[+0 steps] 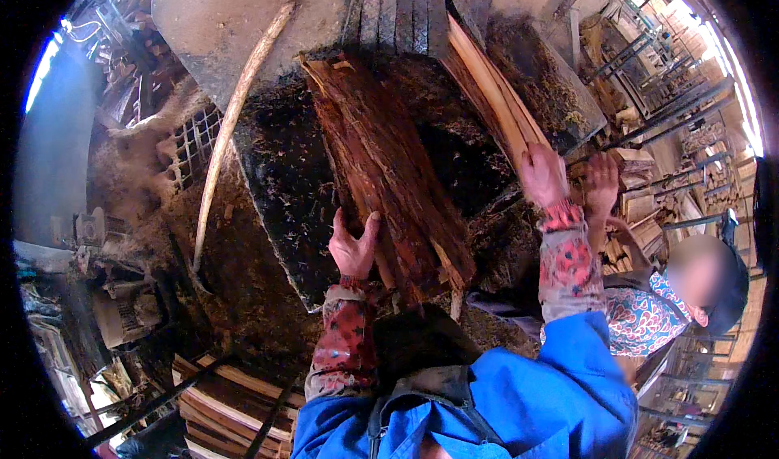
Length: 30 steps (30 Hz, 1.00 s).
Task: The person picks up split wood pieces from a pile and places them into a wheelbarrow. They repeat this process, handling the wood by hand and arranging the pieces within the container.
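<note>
A wide slab of rough, reddish-brown bark-covered wood (pixel 381 151) lies lengthwise on the dark, debris-strewn work table (pixel 280 147). Against its lower left edge is my left hand (pixel 355 246), thumb and fingers spread apart and gripping nothing. To the right, a long pale split plank (pixel 491 86) slants away under dark hanging flaps (pixel 393 13). My right hand (pixel 542 173) is closed over the near end of that plank; its fingertips are partly hidden. Just right of it is a co-worker's hand (pixel 600 185).
A co-worker in a patterned shirt (pixel 637 317) stands close at right. A peeled, curved stick (pixel 239 106) leans on the left of the table. Stacked boards (pixel 235 402) lie at lower left, and metal racks with wood pieces (pixel 690 167) fill the right side.
</note>
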### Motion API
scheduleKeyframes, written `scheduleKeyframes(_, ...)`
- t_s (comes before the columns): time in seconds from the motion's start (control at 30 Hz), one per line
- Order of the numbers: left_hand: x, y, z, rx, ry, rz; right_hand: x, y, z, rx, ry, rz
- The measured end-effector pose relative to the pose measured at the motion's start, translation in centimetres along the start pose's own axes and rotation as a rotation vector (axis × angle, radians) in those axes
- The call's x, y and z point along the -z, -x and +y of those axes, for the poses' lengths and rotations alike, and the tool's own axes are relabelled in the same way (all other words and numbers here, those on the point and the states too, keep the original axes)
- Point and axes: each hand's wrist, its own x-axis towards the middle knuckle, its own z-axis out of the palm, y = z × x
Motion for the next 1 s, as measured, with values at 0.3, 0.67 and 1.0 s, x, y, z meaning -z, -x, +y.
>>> scheduleKeyframes(0.3, 0.3, 0.3, -0.7, -0.04, 0.037, 0.006, 3.6, 11.2, -7.1, -0.104, -0.409, -0.052)
scheduleKeyframes(0.67, 0.4, 0.4, -0.1, -0.033, -0.008, 0.038, 2.2, 10.0, -10.1, 0.118, -0.288, -0.112)
scheduleKeyframes(1.0, -0.2, -0.2, -1.5, -0.067, 0.004, 0.045, -4.4, 9.1, -11.2, 0.051, -0.504, -0.162)
